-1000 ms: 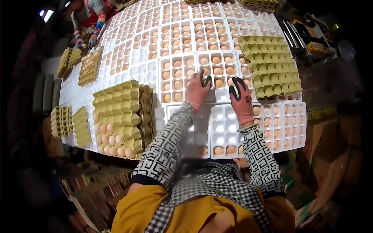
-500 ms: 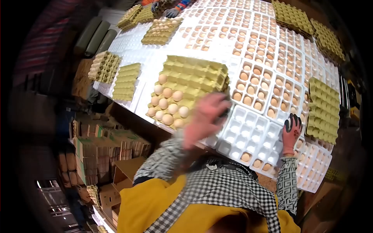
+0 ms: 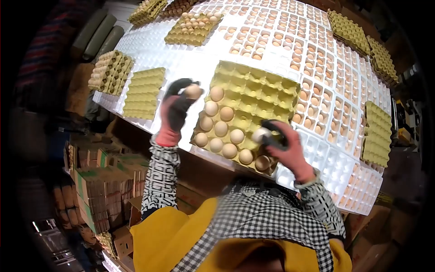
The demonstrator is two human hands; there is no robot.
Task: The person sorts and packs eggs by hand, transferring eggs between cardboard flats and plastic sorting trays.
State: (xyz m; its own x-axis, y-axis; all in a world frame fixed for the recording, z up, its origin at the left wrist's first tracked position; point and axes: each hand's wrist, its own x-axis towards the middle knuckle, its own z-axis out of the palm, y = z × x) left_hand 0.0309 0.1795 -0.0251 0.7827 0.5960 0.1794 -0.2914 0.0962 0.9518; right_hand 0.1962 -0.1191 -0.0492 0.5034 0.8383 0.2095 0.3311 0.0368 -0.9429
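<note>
My left hand (image 3: 174, 109), in a pink glove with dark palm and fingers, is closed around an egg (image 3: 194, 91) just left of a yellow pulp egg tray (image 3: 260, 95). Over the tray's right front part, my right hand (image 3: 287, 147) in a matching glove pinches a pale egg (image 3: 260, 134). Several light brown eggs (image 3: 221, 128) sit in cups along the tray's left and near sides. Its far and right cups hold none. White foam trays (image 3: 337, 161) lie beside the right hand, some of their cups bare.
Foam trays filled with eggs (image 3: 312, 102) cover the table's right and far parts. More pulp trays stand around: a flat one (image 3: 144, 93) at left, one with eggs (image 3: 192, 31) farther back, one (image 3: 377, 133) at right. Cardboard stacks (image 3: 106, 181) stand below the table's left edge.
My left hand has moved left across the pulp tray and now holds an egg. My right hand has come from the foam trays to the pulp tray with an egg. The view has shifted.
</note>
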